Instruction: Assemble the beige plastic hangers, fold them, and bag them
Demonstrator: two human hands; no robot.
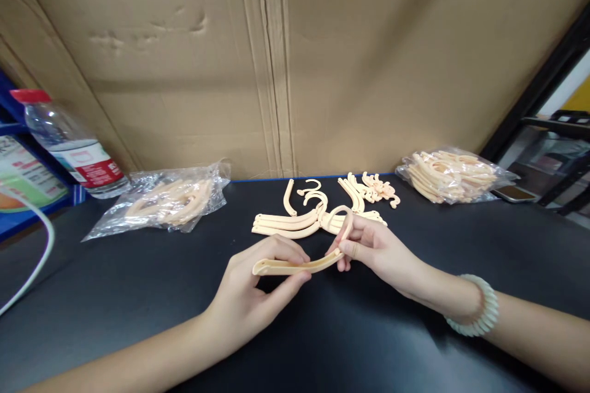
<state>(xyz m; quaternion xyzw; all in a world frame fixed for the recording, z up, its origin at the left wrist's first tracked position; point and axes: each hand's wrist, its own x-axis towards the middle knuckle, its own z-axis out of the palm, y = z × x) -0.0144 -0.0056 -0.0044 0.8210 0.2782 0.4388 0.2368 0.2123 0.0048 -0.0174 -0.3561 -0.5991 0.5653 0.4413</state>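
- Left hand (255,291), near the head camera, pinches a long, curved beige plastic strip (276,267) between thumb and fingers, above the black table (350,344).
- Right hand (385,252) grips the rounded beige plastic hook (349,227) at the strip's right end.
- Behind the hands, stacked curved beige plastic pieces (286,224) lie on the table.
- Transparent plastic bags (110,215) of beige parts lie left and right.

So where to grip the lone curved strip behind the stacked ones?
Mid-length, across its two long edges, probably from above and the left: the curved strip is slim, bare table lies on its left, hooks sit near its right, and its near end is close to the stacked strips.
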